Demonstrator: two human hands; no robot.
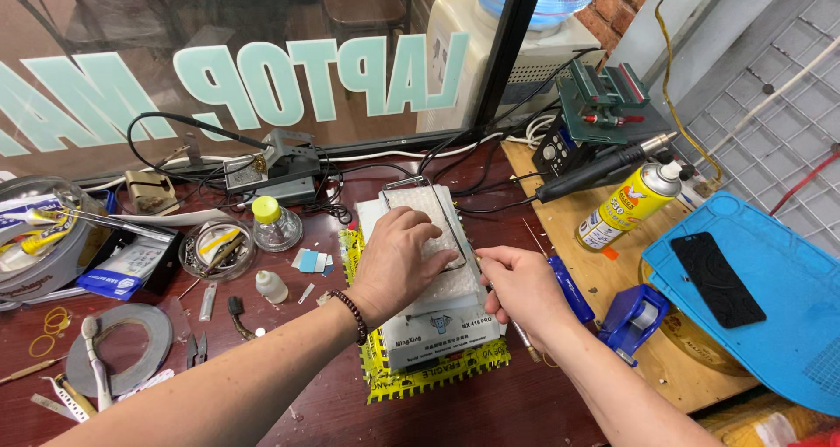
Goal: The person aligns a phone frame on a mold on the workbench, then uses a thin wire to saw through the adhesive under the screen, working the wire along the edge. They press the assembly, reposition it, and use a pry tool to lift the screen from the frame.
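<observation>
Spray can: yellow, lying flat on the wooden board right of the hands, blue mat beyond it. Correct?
Not quite. In the head view the yellow spray can stands upright, tilted in the picture, not lying flat. It is on the wooden board, right of the hands, with the blue mat beyond it.

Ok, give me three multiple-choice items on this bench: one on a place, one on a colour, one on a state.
1. Where does the left hand rest?
A. on the flat pad on top of the grey machine
B. on the spray can
C. on the tape roll

2. What colour is the mat at the right?
A. red
B. blue
C. green

3. How does the spray can stand?
A. lying flat
B. upside down
C. upright, cap end up

Answers: 1 A, the palm lies pressed on the machine's top. 2 B, the mat is plainly blue, with a dark phone-shaped slab on it. 3 C, the yellow can stands on the wooden board, nozzle up, while the right hand holds a thin tool beside the machine.
</observation>
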